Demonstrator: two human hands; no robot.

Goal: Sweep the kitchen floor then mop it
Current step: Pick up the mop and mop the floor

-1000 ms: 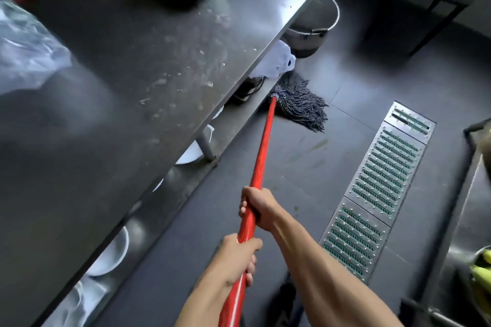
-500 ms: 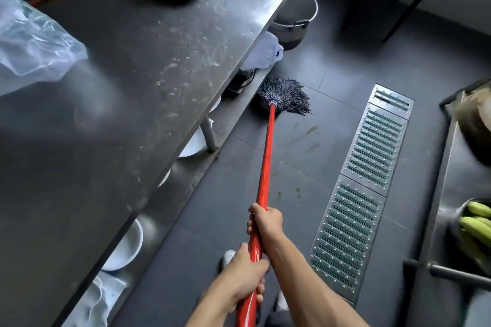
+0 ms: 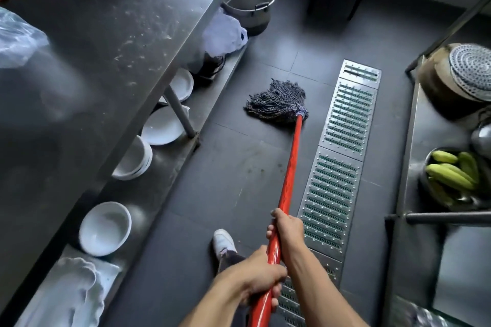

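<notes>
Gripping the red mop handle [image 3: 291,164], both hands curl round it, the right hand [image 3: 288,225] ahead and the left hand [image 3: 255,280] just behind, nearer the body. From them the handle runs straight forward, leaning slightly right, to the mop head [image 3: 276,102] lying on the floor [image 3: 233,183] well ahead of the right hand, beside the drain grate [image 3: 342,141]. The next stroke likely runs along that line, led by the right hand.
</notes>
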